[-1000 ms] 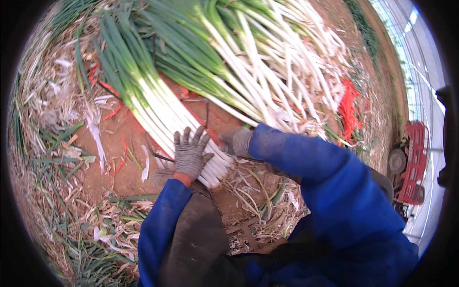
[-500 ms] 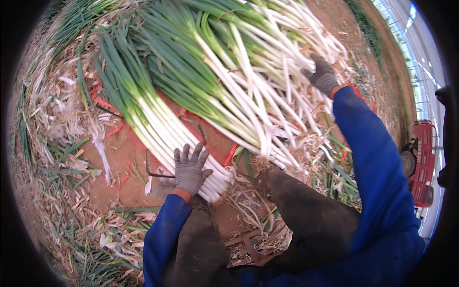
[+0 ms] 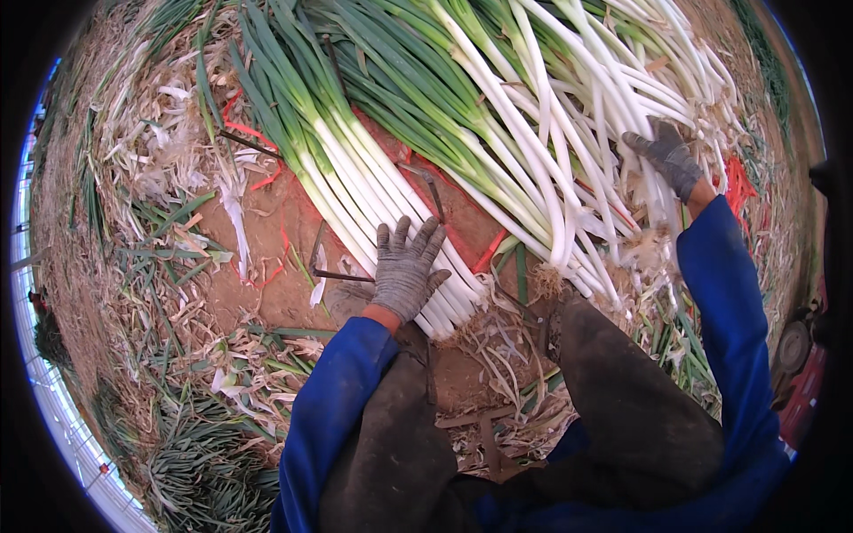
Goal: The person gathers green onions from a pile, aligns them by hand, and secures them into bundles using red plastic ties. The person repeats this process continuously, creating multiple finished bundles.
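Observation:
A row of long green onions (image 3: 355, 178) lies side by side on the reddish ground, with white stems toward me and dark green leaves pointing away. My gloved left hand (image 3: 407, 275) rests on the lower white stems, fingers stretched and spread. To the right is a larger, looser heap of green onions (image 3: 498, 151), roots toward me. My gloved right hand (image 3: 666, 160) reaches into its right side, thumb and fingers bent about the white stem of a green onion (image 3: 629, 99). The palm side of that hand is hidden.
Bent dark metal rods (image 3: 342, 276) stand beside the row, with red ties (image 3: 490, 251) on the ground. Dry peelings (image 3: 169, 142) and cut green leaves (image 3: 204, 462) litter the left side. My knees (image 3: 622, 373) are close below. A red machine or cart (image 3: 804, 400) shows at the right rim.
The view has turned, so the onions and both hands appear farther right. My left hand stays flat on the row; my right hand remains at the heap's right side, its fingers about a stem.

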`<move>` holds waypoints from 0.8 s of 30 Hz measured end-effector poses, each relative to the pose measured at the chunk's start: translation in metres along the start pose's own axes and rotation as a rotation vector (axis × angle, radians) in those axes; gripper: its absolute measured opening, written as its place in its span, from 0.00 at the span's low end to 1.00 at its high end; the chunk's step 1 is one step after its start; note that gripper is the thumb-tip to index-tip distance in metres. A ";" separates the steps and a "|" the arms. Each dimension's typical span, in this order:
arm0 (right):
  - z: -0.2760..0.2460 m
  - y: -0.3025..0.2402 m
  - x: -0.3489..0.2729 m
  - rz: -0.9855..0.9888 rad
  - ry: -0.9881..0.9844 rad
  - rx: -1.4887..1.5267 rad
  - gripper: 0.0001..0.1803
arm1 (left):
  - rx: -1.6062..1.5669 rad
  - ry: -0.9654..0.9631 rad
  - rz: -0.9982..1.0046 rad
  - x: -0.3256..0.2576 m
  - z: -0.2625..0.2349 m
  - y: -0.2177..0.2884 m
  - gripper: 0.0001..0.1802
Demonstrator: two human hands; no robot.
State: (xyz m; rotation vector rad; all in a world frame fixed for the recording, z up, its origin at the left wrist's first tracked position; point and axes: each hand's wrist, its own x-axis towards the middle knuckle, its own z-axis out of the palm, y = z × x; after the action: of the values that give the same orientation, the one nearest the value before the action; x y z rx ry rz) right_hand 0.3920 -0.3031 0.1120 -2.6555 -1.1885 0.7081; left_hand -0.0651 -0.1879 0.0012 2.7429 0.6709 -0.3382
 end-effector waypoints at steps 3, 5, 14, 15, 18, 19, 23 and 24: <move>0.019 0.021 -0.004 -0.034 0.068 0.003 0.32 | 0.005 0.089 0.024 0.011 0.004 0.012 0.38; 0.033 0.032 -0.001 -0.013 0.113 -0.136 0.34 | -0.028 0.099 0.020 0.016 0.005 0.016 0.36; 0.031 0.020 -0.020 -0.009 0.183 0.051 0.30 | -0.124 0.123 0.063 0.013 0.015 0.008 0.31; 0.025 0.022 -0.024 -0.020 0.212 -0.034 0.29 | -0.140 0.151 0.083 0.015 0.016 0.006 0.31; -0.002 0.016 -0.033 -0.092 0.272 -0.191 0.27 | -0.190 0.150 0.079 0.016 0.015 0.007 0.30; -0.010 0.007 -0.040 -0.138 0.277 -0.135 0.25 | -0.202 0.139 0.068 0.014 0.014 0.007 0.30; -0.036 -0.096 -0.095 0.086 -0.033 0.512 0.19 | -0.261 0.208 0.047 0.009 0.013 0.003 0.28; -0.032 -0.115 -0.105 0.169 -0.161 0.664 0.18 | -0.322 0.226 0.023 0.005 0.012 0.004 0.27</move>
State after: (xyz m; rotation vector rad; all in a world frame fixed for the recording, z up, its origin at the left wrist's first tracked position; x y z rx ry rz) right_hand 0.2699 -0.3007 0.2145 -2.1719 -0.6017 1.1274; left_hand -0.0606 -0.1928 -0.0102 2.4960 0.6811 0.0828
